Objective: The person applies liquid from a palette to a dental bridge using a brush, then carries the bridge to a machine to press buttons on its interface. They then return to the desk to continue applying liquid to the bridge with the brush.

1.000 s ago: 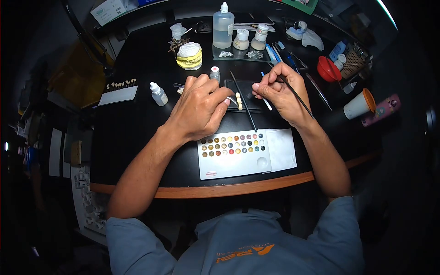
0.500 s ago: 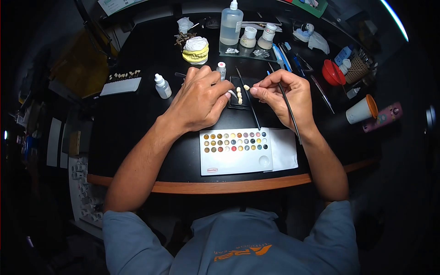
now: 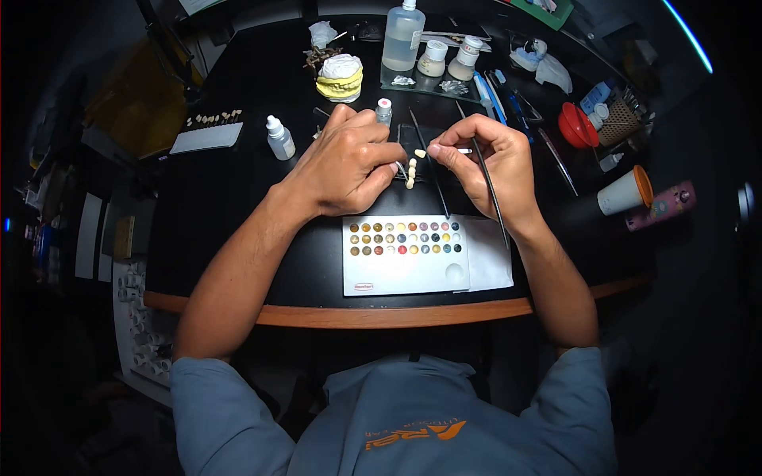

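Note:
My left hand (image 3: 349,159) is closed around metal tweezers (image 3: 402,170), whose tip meets a short row of cream tooth crowns (image 3: 411,174). My right hand (image 3: 490,163) pinches a tooth-shaped shade tab (image 3: 420,153) just above the crowns. A thin dark brush (image 3: 490,188) also rests in that hand, slanting across its fingers. Between the two hands a second dark brush (image 3: 436,178) points toward the white paint palette (image 3: 397,274), which has rows of coloured wells. Beneath the crowns lies a small black case (image 3: 408,136), partly hidden.
A dropper bottle (image 3: 280,139) and a shade tab holder (image 3: 206,138) stand to the left. Behind are a yellow-and-white dental model (image 3: 340,79), a large clear bottle (image 3: 402,40) and two jars (image 3: 432,59). A red bowl (image 3: 577,127) and white cup (image 3: 623,193) sit right.
The crowns in the tweezers have tilted and moved slightly down and left. My right hand has shifted left, bringing the shade tab closer above them. The view has shifted slightly.

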A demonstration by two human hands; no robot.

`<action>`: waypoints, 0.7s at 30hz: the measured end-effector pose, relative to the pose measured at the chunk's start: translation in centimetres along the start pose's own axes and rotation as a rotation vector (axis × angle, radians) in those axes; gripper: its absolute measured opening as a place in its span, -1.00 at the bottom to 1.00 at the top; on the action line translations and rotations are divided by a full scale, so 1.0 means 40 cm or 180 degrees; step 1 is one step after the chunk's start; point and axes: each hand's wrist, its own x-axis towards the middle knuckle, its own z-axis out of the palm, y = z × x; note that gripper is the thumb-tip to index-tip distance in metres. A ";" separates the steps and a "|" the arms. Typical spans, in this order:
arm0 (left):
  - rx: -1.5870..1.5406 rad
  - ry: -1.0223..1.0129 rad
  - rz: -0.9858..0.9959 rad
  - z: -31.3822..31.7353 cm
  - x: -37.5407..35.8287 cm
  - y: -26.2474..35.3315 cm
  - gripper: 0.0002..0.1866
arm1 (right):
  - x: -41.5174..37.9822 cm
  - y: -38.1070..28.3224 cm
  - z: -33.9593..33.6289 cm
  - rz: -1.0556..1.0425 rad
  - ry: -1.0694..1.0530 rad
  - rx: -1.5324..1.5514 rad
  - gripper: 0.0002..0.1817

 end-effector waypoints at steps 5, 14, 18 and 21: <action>0.0021 -0.0008 -0.0007 -0.002 -0.001 0.002 -0.73 | -0.001 0.008 0.007 -0.0134 -0.0023 -0.0053 -0.92; -0.0002 0.0019 -0.0004 -0.001 -0.001 0.000 -0.72 | 0.000 0.011 0.011 -0.0163 -0.0019 0.0019 -0.92; 0.0008 0.0016 -0.0011 0.000 -0.003 -0.001 -0.72 | 0.002 0.012 0.008 -0.0137 0.0029 -0.0095 -0.92; -0.0045 0.0002 -0.0032 0.003 -0.005 -0.003 -0.72 | 0.008 0.009 -0.014 -0.0124 0.0100 -0.0833 -0.91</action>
